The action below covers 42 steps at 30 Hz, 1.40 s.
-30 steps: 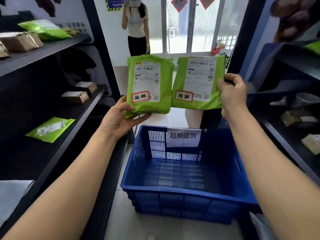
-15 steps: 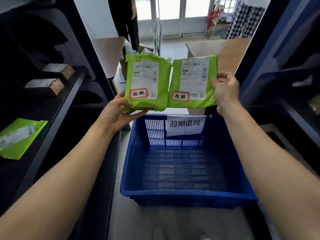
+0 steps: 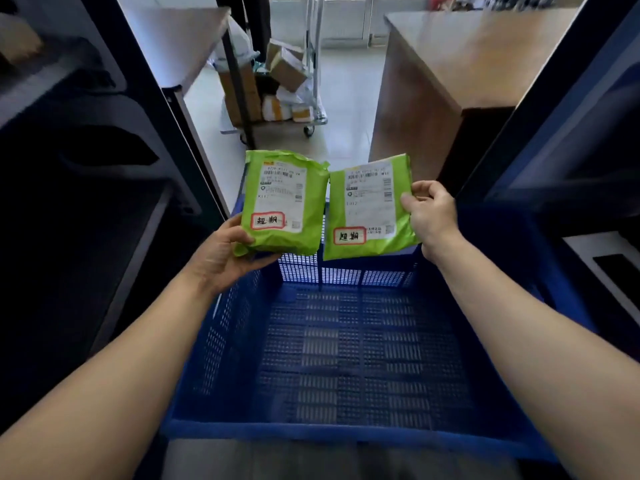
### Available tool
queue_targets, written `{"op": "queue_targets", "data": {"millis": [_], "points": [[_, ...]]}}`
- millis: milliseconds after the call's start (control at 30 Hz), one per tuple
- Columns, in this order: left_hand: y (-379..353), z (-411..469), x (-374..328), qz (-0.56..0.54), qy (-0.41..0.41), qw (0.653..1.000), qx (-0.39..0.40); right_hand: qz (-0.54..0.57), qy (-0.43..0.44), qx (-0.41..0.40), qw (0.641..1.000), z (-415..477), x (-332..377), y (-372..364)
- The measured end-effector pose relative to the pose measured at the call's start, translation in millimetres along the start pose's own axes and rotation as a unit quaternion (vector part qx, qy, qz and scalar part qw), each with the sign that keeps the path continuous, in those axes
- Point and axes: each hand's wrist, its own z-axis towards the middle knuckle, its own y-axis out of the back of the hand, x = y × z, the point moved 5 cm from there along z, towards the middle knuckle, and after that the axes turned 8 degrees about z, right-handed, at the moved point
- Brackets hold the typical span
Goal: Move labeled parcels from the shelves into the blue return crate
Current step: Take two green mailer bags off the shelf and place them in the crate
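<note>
Two green parcels with white shipping labels and red-bordered stickers hang side by side over the far end of the blue return crate (image 3: 346,434). My left hand (image 3: 225,251) grips the left green parcel (image 3: 282,202) from below at its lower left corner. My right hand (image 3: 431,211) pinches the right green parcel (image 3: 369,206) by its right edge. The crate stands on the floor between the shelves, its mesh bottom bare. The parcels hide the crate's far wall.
Dark shelving (image 3: 86,202) lines the left side and blue-framed shelving (image 3: 571,168) the right. Beyond the crate stand a wheeled cart (image 3: 277,95) stacked with cardboard boxes and a wooden counter (image 3: 450,57). A person's dark legs (image 3: 259,19) show at the top.
Both hands have lowered the two parcels from chest height down to the crate's far rim. The view has tilted downward, and the crate's white sign is now covered.
</note>
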Motion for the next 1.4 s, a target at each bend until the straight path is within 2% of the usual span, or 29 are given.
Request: {"op": "queue_targets", "data": {"millis": [200,300,433,533,800,967,1233,1300,1400], "points": [[54.2,87.5,115.3,0.014,0.048,0.999,-0.004,-0.046,-0.039,0.030,0.998,38.9,-145.7,-10.7],[80.6,129.7,180.3,0.041,0.075,0.996,-0.031,-0.063,-0.073,0.038,0.995,58.2,-232.1,-16.4],[112.3,188.4,258.7,0.072,0.122,0.988,-0.067,-0.052,-0.149,0.008,0.988,78.7,-352.5,-27.4],[127.8,226.4,290.8,0.068,0.132,0.985,-0.083,-0.046,-0.179,-0.014,0.983,96.1,-408.2,-38.5],[179.9,302.9,348.7,0.070,0.149,0.980,-0.113,-0.028,-0.220,0.059,0.973,127.1,-486.4,-77.9],[194.7,326.8,380.7,0.092,0.163,0.976,-0.109,-0.065,-0.265,0.021,0.962,132.6,-538.7,-84.8],[211.8,361.6,411.4,0.068,0.173,0.974,-0.132,-0.060,-0.262,0.009,0.963,152.9,-579.1,-98.7],[218.0,371.3,415.8,0.067,0.170,0.971,-0.153,-0.081,-0.260,0.024,0.962,162.3,-589.5,-99.3],[224.9,380.4,427.1,0.080,0.170,0.964,-0.188,-0.125,-0.302,0.061,0.943,162.1,-612.3,-98.6]]}}
